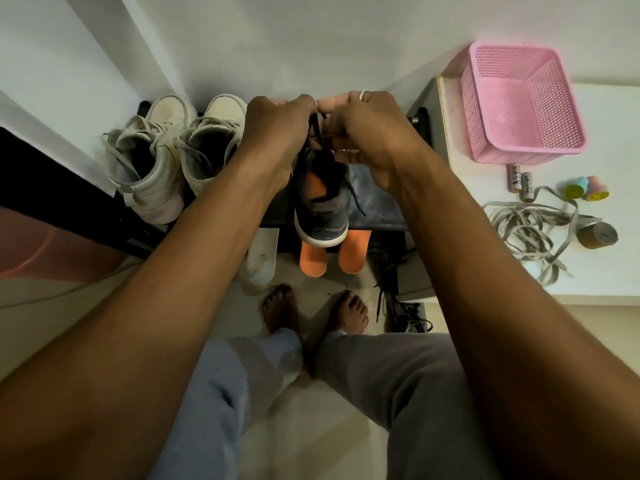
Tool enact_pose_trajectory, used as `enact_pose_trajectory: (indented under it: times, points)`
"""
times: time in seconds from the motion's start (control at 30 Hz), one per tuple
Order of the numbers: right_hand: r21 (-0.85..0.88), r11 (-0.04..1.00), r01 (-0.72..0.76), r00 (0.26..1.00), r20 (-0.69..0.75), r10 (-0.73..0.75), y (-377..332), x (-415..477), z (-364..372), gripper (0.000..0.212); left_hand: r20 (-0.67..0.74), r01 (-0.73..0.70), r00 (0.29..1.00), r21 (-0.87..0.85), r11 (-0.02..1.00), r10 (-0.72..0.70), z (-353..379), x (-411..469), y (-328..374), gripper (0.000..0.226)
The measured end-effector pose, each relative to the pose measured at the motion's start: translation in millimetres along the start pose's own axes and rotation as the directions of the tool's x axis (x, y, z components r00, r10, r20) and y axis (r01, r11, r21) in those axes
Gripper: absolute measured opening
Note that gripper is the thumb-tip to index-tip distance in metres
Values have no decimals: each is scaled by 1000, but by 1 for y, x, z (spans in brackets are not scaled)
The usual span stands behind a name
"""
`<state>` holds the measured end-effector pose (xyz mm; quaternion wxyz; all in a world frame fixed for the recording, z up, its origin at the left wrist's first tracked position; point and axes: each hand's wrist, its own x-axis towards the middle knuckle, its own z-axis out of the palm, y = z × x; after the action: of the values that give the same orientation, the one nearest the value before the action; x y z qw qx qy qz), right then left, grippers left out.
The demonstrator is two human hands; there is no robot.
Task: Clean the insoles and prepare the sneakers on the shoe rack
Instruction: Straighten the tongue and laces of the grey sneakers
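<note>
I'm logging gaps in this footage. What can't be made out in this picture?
Head view:
- Toe of the dark sneaker: covered by the left hand and right hand, which pinch its dark lace.
- Far ends of the orange insoles: under the rack's top shelf.
- Print on the batteries: too small.
- Reddish object: cut by the left edge, blurred.

Dark grey sneaker point(322, 202) with orange lining, two orange insoles point(313, 261), pink perforated basket point(519, 105), off-white sneakers point(173, 154)
</note>
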<state>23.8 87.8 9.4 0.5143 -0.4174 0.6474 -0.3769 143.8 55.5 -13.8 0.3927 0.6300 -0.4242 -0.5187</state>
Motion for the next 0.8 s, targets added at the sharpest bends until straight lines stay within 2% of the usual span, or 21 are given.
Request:
enact_pose_trajectory:
  times: [0.1,0.2,0.33,0.43,0.57,0.7,0.8]
  points:
    - [29,999,-25,996,83,22,-3,-5,3,16,31,30,999,-48,998,-29,0,2,0,24]
    - [29,1000,-9,992,124,6,-8,-8,6,7,76,94,994,-152,984,-83,0,1,3,18]
    - [136,989,66,989,126,-83,-17,-14,6,8,155,189,973,-98,977,-172,-6,6,2,20]
    - [237,964,123,983,104,-151,-24,-18,7,9,131,214,969,-31,976,-208,-6,10,1,12]
    - [339,934,111,985,89,-149,-27,-20,13,6,145,254,959,-49,966,-245,-4,10,2,9]
    - [368,924,101,984,102,-148,-26,-21,18,19,169,263,953,-52,963,-251,-4,13,-1,27]
    - [327,938,116,984,93,-154,-22,-20,18,25,164,243,960,-67,968,-229,-4,14,-3,17]
